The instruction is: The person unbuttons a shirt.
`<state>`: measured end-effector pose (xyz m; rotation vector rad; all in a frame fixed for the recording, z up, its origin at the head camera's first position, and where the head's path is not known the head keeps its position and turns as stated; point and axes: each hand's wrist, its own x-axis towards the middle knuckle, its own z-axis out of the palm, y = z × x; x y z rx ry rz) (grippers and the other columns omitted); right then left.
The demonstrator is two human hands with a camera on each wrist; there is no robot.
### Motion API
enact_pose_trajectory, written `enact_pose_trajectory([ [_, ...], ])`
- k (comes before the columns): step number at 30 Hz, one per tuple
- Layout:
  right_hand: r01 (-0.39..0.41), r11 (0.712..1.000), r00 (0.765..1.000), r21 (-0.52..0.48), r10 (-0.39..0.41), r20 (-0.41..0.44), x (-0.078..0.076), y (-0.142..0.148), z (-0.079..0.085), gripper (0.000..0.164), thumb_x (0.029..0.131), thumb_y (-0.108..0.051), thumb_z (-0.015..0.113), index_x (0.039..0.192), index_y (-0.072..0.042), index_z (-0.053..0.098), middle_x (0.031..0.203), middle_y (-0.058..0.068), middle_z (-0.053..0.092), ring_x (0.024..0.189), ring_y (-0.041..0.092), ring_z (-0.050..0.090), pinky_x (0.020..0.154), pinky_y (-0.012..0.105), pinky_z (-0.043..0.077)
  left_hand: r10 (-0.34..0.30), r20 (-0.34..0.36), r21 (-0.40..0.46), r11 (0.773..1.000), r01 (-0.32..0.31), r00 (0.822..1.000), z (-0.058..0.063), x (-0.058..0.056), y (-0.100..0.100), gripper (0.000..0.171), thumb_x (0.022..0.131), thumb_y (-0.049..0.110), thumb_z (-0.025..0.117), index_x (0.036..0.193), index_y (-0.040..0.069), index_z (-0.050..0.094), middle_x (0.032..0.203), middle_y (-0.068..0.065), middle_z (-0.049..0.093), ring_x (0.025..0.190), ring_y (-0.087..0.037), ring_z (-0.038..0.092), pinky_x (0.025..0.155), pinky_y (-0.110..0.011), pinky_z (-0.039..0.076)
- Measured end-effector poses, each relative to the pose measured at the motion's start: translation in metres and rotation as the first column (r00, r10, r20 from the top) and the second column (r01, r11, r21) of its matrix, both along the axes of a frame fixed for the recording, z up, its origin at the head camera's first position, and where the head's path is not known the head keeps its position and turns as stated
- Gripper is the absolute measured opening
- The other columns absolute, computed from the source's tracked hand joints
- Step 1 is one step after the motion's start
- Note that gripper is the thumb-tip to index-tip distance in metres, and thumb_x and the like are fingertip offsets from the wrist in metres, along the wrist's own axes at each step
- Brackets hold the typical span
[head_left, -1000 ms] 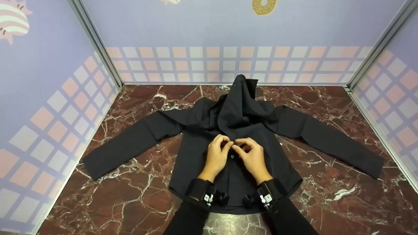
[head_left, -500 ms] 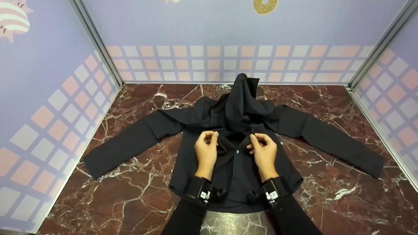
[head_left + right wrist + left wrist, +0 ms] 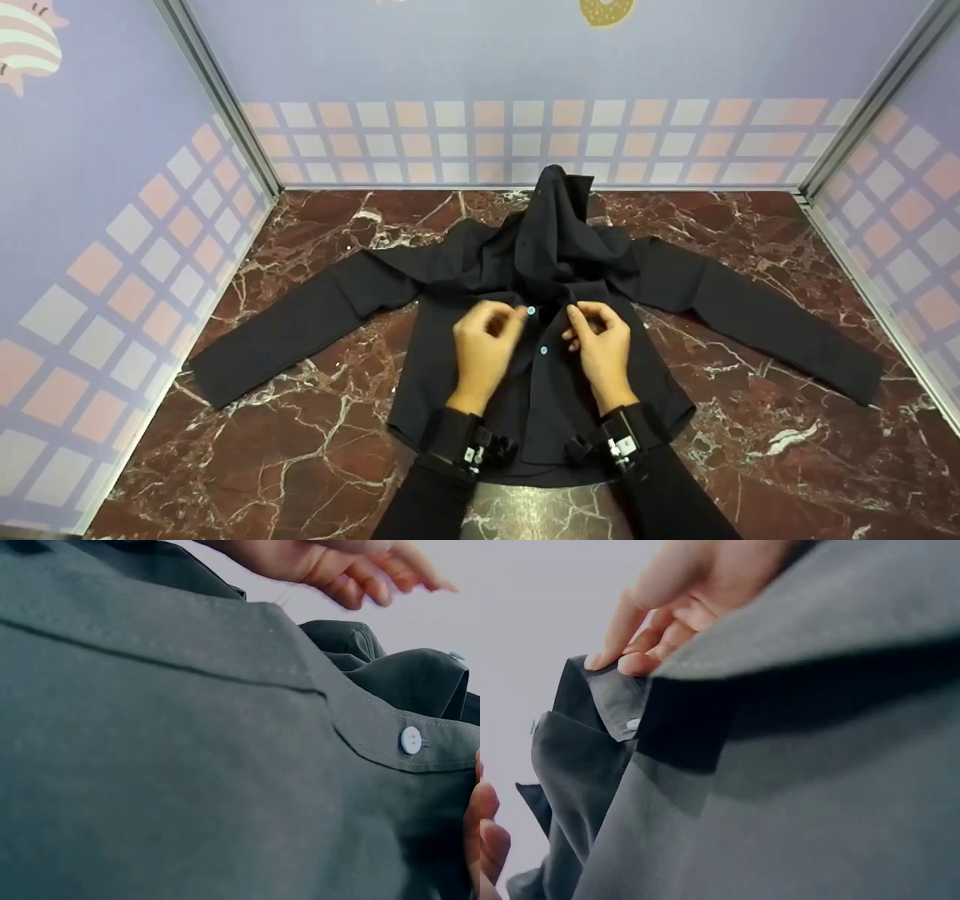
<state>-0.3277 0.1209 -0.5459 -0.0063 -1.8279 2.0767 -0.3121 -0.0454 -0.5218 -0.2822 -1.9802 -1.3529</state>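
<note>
A black long-sleeved button-up shirt [image 3: 442,352] lies spread out, front upward, its upper part bunched and raised in a peak. My right hand [image 3: 604,345] pinches one front edge between thumb and fingers; in the left wrist view that right hand [image 3: 697,592] lifts the edge, a pale button [image 3: 634,724] beside its fingertips. My left hand [image 3: 484,349] hovers over the opposite front, its fingertips near a light button [image 3: 531,310]. In the right wrist view the left hand [image 3: 360,570] is blurred, its fingers extended above the cloth. Another button [image 3: 544,350] shows lower down.
The shirt's sleeves [image 3: 300,326] stretch out to both sides on a dark red marbled tabletop [image 3: 322,450]. Lilac panels [image 3: 525,67] with pink and white squares stand at the back and both sides.
My hands went from close together at the shirt's middle to apart, spreading the front edges. Since then the left hand has come off its edge and shifted slightly right, exposing an upper button.
</note>
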Motion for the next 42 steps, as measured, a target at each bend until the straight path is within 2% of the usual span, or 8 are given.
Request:
enact_pose_trajectory([
  [5,-0.013,1.000,1.000,-0.012,0.013,-0.012,0.004,0.000,0.009,0.023,0.084,-0.015,0.070,0.095,0.004,0.064,0.083,0.018,0.060,0.052,0.021,0.058,0.042,0.028,0.046,-0.039,0.241,-0.276,0.955,0.107,0.970,-0.001,0.010,0.009,0.015,0.080,0.032,0.074,0.074,0.020,0.067,0.065,0.014,0.057,0.056,0.000,0.051,0.054,-0.019,0.043],
  [11,-0.023,1.000,1.000,-0.011,0.023,-0.011,0.011,-0.001,0.021,0.019,0.086,-0.007,0.067,0.095,0.009,0.062,0.082,0.019,0.059,0.051,0.026,0.057,0.042,0.031,0.046,-0.035,0.572,-0.299,0.921,0.248,0.819,-0.008,0.011,0.011,0.020,0.079,0.039,0.073,0.081,0.020,0.069,0.071,0.011,0.061,0.061,-0.003,0.055,0.057,-0.025,0.046],
  [16,-0.067,0.998,0.997,-0.009,0.067,-0.026,0.012,-0.002,0.024,0.024,0.087,-0.007,0.065,0.103,0.009,0.059,0.087,0.020,0.056,0.054,0.031,0.057,0.043,0.031,0.046,-0.106,0.589,-0.189,0.946,0.264,0.801,-0.012,0.005,0.008,0.015,0.079,0.030,0.075,0.077,0.016,0.070,0.070,0.009,0.062,0.062,-0.006,0.056,0.059,-0.025,0.047],
  [22,-0.174,0.983,0.983,-0.058,0.170,-0.063,0.011,-0.005,0.020,0.027,0.085,-0.007,0.068,0.107,0.004,0.057,0.089,0.019,0.051,0.057,0.025,0.053,0.045,0.028,0.044,-0.123,0.593,-0.026,0.985,0.172,0.796,-0.015,0.000,0.006,0.014,0.078,0.028,0.076,0.075,0.015,0.070,0.069,0.007,0.061,0.061,-0.009,0.056,0.057,-0.025,0.046],
  [28,-0.246,0.944,0.963,0.221,0.265,-0.058,0.033,-0.014,0.032,0.009,0.083,0.000,0.068,0.089,0.005,0.063,0.072,0.018,0.058,0.050,0.035,0.052,0.039,0.029,0.043,-0.149,0.570,0.145,0.986,0.079,0.808,-0.016,-0.003,0.000,0.013,0.079,0.025,0.076,0.080,0.013,0.072,0.074,0.004,0.065,0.069,-0.012,0.059,0.063,-0.027,0.048],
  [33,-0.176,0.903,0.976,0.393,0.212,-0.049,0.049,-0.019,0.035,0.013,0.083,0.000,0.067,0.096,0.004,0.065,0.081,0.016,0.059,0.057,0.034,0.059,0.042,0.030,0.047,-0.274,0.605,0.225,0.959,0.170,0.748,-0.012,0.000,-0.004,0.012,0.083,0.024,0.072,0.087,0.013,0.073,0.082,0.003,0.067,0.072,-0.014,0.059,0.062,-0.028,0.048],
  [37,-0.201,0.899,0.974,0.388,0.227,-0.021,0.050,-0.019,0.031,0.014,0.083,-0.002,0.068,0.095,0.004,0.065,0.083,0.016,0.060,0.059,0.035,0.060,0.043,0.034,0.048,-0.342,0.637,0.257,0.939,0.228,0.691,-0.010,0.004,-0.005,0.011,0.084,0.023,0.071,0.087,0.013,0.072,0.083,0.000,0.066,0.072,-0.016,0.059,0.060,-0.028,0.048],
  [42,-0.235,0.892,0.970,0.386,0.238,0.042,0.049,-0.016,0.030,0.012,0.084,-0.006,0.069,0.089,0.004,0.065,0.077,0.017,0.062,0.057,0.036,0.059,0.043,0.030,0.048,-0.403,0.638,0.304,0.915,0.266,0.656,-0.012,0.005,-0.006,0.013,0.081,0.022,0.073,0.085,0.010,0.070,0.080,-0.002,0.065,0.071,-0.017,0.059,0.062,-0.028,0.048],
])
